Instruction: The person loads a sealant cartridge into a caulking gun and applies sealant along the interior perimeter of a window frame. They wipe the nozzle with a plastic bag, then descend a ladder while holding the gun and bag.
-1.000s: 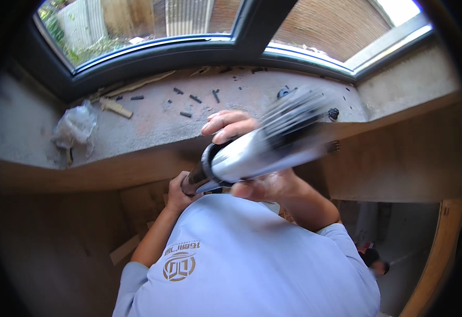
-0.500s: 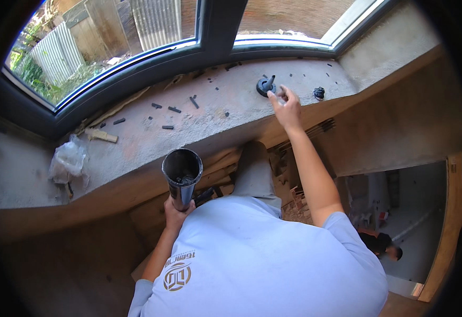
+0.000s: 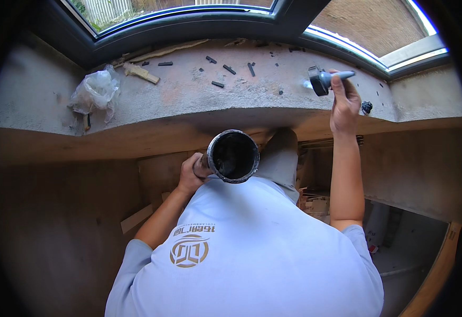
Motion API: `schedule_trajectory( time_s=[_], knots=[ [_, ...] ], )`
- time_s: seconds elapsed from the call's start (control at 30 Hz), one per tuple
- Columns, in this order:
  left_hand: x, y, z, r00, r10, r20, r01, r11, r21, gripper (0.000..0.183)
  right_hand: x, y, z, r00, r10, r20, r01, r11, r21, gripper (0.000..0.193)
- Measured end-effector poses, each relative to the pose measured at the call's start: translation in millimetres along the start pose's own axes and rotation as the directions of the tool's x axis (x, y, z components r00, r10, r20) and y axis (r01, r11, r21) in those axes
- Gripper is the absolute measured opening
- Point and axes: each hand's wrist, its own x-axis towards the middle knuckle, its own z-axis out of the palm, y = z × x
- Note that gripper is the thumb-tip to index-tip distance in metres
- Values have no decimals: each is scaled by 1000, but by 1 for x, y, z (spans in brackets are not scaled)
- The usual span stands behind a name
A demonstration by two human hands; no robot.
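Head view: 2 bare hands, both full. Left hand [image 3: 190, 174] wraps the side of a dark tube [image 3: 234, 177], fingers closed round it; tube sits just in front of the chest, open round mouth facing the camera, rim smeared, inside dark, contents too dim to read. Right hand [image 3: 344, 111] is out to the right, over the sill [image 3: 183, 100], fingertips pinching a nozzle cap [image 3: 321, 81]: wide dark collar on the left, grey cone pointing right. Cap and tube are well apart. Black lump [image 3: 366, 107] on the sill near the right hand. About 5 short black strips [image 3: 229, 69] lie scattered mid-sill, plus smaller dark bits. Left end of sill: crumpled clear plastic bag [image 3: 98, 91], with a wood scrap [image 3: 141, 73] near it. Dark window frame [image 3: 289, 24] runs along the back of the sill. Below: pale shirt [image 3: 273, 248] with a gold emblem, 1 grey trouser leg [image 3: 278, 158] beside the tube, scrap pile [image 3: 315, 206] beyond, left of the right forearm.
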Motion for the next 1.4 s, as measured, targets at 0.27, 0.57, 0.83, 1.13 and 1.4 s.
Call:
schedule_trajectory(
  time_s=[0.27,0.57,0.83,1.13,1.4],
  knots=[
    [8,11,10,998,-66,21,68,980,-189,47,-50,-110,72,796,-326,510,101,902,419,43],
    [7,12,9,994,-45,96,42,999,28,48,-91,-108,121,685,-367,629,76,895,439,38],
    [1,23,4,984,-20,176,5,996,85,62,-87,-86,119,657,-391,645,151,906,396,71],
    [35,57,2,904,-176,391,168,984,55,36,-51,-61,103,659,-426,619,23,835,550,109],
    [65,98,-9,682,-253,686,319,947,33,48,-28,-77,98,543,-600,588,91,738,668,115]
  ],
)
